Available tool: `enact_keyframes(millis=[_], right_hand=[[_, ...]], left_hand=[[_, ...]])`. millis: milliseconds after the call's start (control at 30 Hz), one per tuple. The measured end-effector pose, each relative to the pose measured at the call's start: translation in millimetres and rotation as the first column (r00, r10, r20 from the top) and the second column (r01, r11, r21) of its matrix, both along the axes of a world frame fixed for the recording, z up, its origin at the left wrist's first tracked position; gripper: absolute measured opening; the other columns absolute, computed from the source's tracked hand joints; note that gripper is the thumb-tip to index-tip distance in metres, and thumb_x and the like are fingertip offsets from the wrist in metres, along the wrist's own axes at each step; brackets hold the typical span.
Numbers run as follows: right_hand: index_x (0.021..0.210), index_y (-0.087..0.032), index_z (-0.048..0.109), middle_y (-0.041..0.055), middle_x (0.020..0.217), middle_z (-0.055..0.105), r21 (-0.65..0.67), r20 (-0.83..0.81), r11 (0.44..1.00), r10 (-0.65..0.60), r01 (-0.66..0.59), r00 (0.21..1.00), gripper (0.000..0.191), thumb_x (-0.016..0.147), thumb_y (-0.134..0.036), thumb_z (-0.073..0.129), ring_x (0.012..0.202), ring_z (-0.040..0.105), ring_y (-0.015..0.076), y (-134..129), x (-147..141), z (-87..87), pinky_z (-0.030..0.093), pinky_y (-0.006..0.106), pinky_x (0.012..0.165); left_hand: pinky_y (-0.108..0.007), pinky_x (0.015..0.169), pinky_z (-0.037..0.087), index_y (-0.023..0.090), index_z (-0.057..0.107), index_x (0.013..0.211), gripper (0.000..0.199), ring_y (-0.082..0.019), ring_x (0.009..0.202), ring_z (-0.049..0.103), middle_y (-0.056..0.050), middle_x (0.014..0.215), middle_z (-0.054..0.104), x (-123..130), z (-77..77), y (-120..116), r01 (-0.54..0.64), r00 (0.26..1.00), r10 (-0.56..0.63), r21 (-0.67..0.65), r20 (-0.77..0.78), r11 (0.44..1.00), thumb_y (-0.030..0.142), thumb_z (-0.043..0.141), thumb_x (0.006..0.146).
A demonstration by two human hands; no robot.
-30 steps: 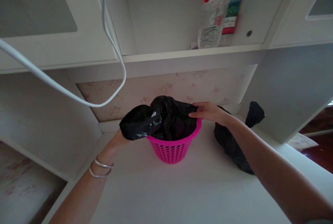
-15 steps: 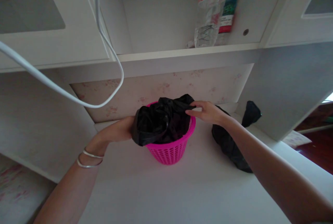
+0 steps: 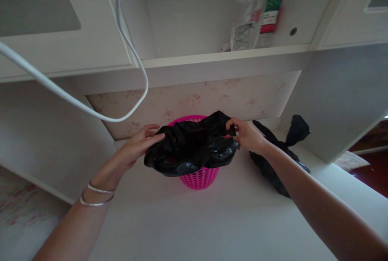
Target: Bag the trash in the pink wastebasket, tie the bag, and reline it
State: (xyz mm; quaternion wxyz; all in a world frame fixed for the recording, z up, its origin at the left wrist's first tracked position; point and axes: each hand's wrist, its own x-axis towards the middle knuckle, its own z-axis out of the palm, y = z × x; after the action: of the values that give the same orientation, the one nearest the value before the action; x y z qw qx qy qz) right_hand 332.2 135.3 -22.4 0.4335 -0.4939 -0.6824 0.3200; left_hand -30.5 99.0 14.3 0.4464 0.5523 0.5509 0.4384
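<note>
A black plastic bag [image 3: 194, 143] lines a pink perforated basket [image 3: 198, 179] on the white surface. Its edge is folded outward and hangs over the front and both sides, while part of the pink rim shows at the back. My left hand [image 3: 138, 145] grips the bag's left edge between thumb and fingers; some fingertips are hidden. On the other side, my right hand [image 3: 247, 134] pinches the bag's right edge near the basket rim. To the right of it lies a second black bag [image 3: 269, 168], with a knotted top, partly behind my right forearm.
A white cable [image 3: 91, 111] loops down at the left, in front of a cabinet door. Above the basket, a shelf [image 3: 224, 54] holds clear plastic bottles [image 3: 247, 22]. White side panels [image 3: 336, 103] stand left and right of the white surface [image 3: 182, 224].
The bag's edge has been spread wider and now covers more of the basket's front. My left hand has shifted up and its fingers show more. My right hand has moved slightly right.
</note>
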Motion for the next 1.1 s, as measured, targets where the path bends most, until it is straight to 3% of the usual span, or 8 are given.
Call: enact_keyframes(millis=[100, 200, 333, 433, 667, 833, 933, 1100], right_hand=[[0.099, -0.023, 0.064, -0.0022, 0.081, 0.065, -0.084, -0.217, 0.996, 0.001, -0.019, 0.976, 0.051, 0.059, -0.036, 0.092, 0.063, 0.058, 0.0127, -8, 6, -4.4, 0.045, 0.023, 0.052], [0.108, -0.024, 0.067, 0.0040, 0.103, 0.073, -0.214, -0.425, 0.977, -0.105, 0.012, 0.899, 0.052, 0.062, -0.031, 0.092, 0.078, 0.069, 0.0168, -14, 10, -12.0, 0.056, 0.026, 0.064], [0.112, -0.023, 0.072, 0.0093, 0.123, 0.074, -0.293, -0.469, 0.956, -0.139, -0.005, 0.872, 0.044, 0.070, -0.026, 0.084, 0.097, 0.072, 0.0222, -18, 4, -17.5, 0.061, 0.035, 0.084], [0.112, -0.019, 0.074, 0.0119, 0.115, 0.078, -0.320, -0.472, 0.947, -0.142, -0.019, 0.870, 0.043, 0.071, -0.022, 0.083, 0.095, 0.072, 0.0231, -21, -4, -13.0, 0.060, 0.038, 0.089], [0.128, -0.020, 0.071, 0.0105, 0.114, 0.079, -0.350, -0.528, 0.933, -0.125, -0.081, 0.840, 0.065, 0.069, -0.034, 0.092, 0.098, 0.074, 0.0230, -64, -5, 3.7, 0.057, 0.035, 0.091], [0.133, -0.025, 0.068, 0.0092, 0.113, 0.081, -0.394, -0.517, 0.910, -0.102, -0.131, 0.850, 0.076, 0.066, -0.046, 0.096, 0.091, 0.075, 0.0213, -109, 5, -4.4, 0.059, 0.031, 0.079], [0.142, -0.025, 0.062, 0.0104, 0.112, 0.081, -0.416, -0.483, 0.900, -0.098, -0.129, 0.870, 0.082, 0.070, -0.050, 0.093, 0.087, 0.075, 0.0216, -125, 8, -9.1, 0.059, 0.031, 0.072], [0.143, -0.029, 0.063, 0.0133, 0.134, 0.072, -0.397, -0.399, 0.916, -0.127, -0.047, 0.908, 0.084, 0.067, -0.050, 0.093, 0.110, 0.073, 0.0312, -132, 16, -15.0, 0.063, 0.040, 0.085]], left_hand=[[-0.029, 0.084, 0.056, 0.020, 0.067, 0.123, 0.068, -0.024, 0.105, 0.073, -0.010, 0.124, 0.075, -2, -13.9, 3, 0.036, 0.991, -0.029, -0.051, 0.130, 0.998, 0.038, 0.095, 0.063], [-0.025, 0.074, 0.055, 0.021, 0.068, 0.123, 0.062, -0.021, 0.098, 0.074, -0.009, 0.124, 0.076, -7, -29.3, 7, -0.044, 0.978, 0.057, -0.072, 0.199, 0.996, 0.037, 0.092, 0.068], [-0.029, 0.080, 0.058, 0.016, 0.074, 0.120, 0.056, -0.026, 0.099, 0.076, -0.012, 0.117, 0.079, -3, -39.9, 7, 0.044, 0.966, -0.028, -0.060, 0.255, 0.997, 0.038, 0.089, 0.070], [-0.028, 0.087, 0.059, 0.016, 0.077, 0.118, 0.050, -0.027, 0.104, 0.076, -0.011, 0.118, 0.080, 3, -35.5, -1, 0.136, 0.946, -0.124, -0.018, 0.301, 0.991, 0.037, 0.087, 0.074], [-0.024, 0.079, 0.061, 0.023, 0.080, 0.116, 0.054, -0.027, 0.106, 0.077, -0.004, 0.114, 0.082, -2, -21.0, -57, -0.121, 0.941, 0.118, -0.011, 0.316, 0.993, 0.043, 0.092, 0.067], [-0.025, 0.091, 0.061, 0.028, 0.070, 0.132, 0.058, -0.031, 0.131, 0.065, -0.003, 0.140, 0.072, -5, -36.1, -108, -0.117, 0.944, 0.150, -0.124, 0.295, 0.985, 0.043, 0.086, 0.078], [-0.030, 0.088, 0.064, 0.031, 0.064, 0.140, 0.066, -0.035, 0.136, 0.061, -0.004, 0.144, 0.069, -5, -43.7, -128, -0.132, 0.943, 0.178, -0.173, 0.283, 0.976, 0.045, 0.086, 0.079], [-0.032, 0.083, 0.066, 0.031, 0.068, 0.132, 0.064, -0.039, 0.140, 0.056, -0.005, 0.141, 0.071, -6, -48.0, -140, -0.205, 0.953, 0.232, -0.151, 0.195, 0.967, 0.046, 0.089, 0.074]])
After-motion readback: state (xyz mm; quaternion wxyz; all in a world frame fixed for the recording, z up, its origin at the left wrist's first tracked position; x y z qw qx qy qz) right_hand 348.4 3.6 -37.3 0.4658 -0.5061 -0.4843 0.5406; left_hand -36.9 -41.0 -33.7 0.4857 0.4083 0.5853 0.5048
